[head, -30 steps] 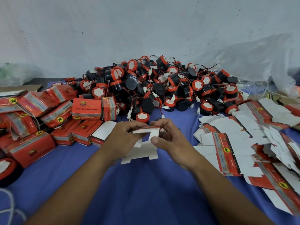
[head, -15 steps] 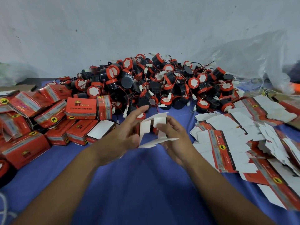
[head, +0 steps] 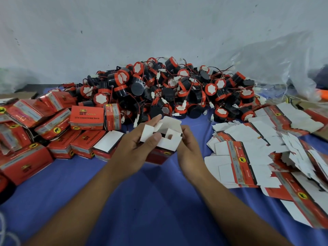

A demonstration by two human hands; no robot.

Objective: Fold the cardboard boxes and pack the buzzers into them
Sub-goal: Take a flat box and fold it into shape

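Left hand [head: 134,148] at the centre of the frame, fingers curled round a half-folded cardboard box [head: 167,145], thumb laid over a white flap, forefinger stretched up past the top edge. Right hand [head: 190,150] just to the right, gripping the box's right side, fingertips tucked behind its far wall. Box held between both hands above the blue cloth [head: 159,201], white inner flaps up and not closed, red printed side facing down and toward the camera. Inside mostly hidden, only a dark gap showing between the flaps.

Behind the hands, across the middle of the frame, a big heap of buzzers [head: 177,93]: round black bodies, orange-red rims, white faces, thin red and black wires ending in white plugs.

On the left side of the frame, folded boxes [head: 87,118], red with grey bands, stacked and leaning on one another, one with its white side up just left of the left hand.

On the right side, flat box blanks [head: 248,157] in a loose overlapping spread, mostly white side up.

In the upper right, a crumpled clear plastic sheet [head: 284,59] against the pale wall [head: 124,32].
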